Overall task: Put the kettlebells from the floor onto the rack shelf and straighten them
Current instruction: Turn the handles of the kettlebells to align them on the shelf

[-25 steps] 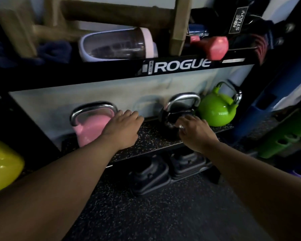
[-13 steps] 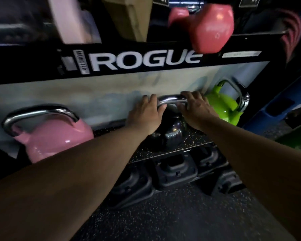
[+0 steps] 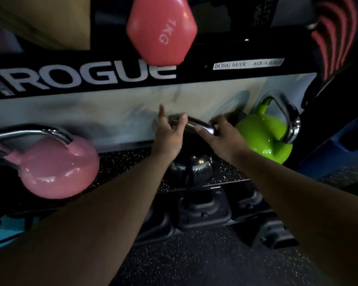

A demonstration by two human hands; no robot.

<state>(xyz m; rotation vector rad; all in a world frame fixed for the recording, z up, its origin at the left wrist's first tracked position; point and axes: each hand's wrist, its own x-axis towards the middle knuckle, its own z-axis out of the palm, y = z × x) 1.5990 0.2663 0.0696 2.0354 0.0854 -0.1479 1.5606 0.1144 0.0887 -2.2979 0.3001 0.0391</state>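
From the head view, my left hand [image 3: 167, 134] and right hand [image 3: 223, 135] are both at the chrome handle [image 3: 191, 123] of the black kettlebell [image 3: 191, 169], which stands on the speckled rack shelf [image 3: 130, 162] between the pink kettlebell [image 3: 56, 166] and the green kettlebell [image 3: 265, 139]. My left fingers [image 3: 182, 120] are spread and only lie loosely over the bar, one finger pointing up off it; my right fingers [image 3: 203, 130] rest along its top. Neither hand is clamped round it, as far as the blur lets me judge.

What worries me is the loose hold. If I twist the handle with open fingers, the smooth chrome could slip and the bell could rock toward the front lip of the shelf, above the dark weights [image 3: 203, 211] stored underneath. Turning it too far right could knock it against the green one just beside it.

The black bell is glossy and round, sitting upright, its handle running slightly askew compared with the pink one's.
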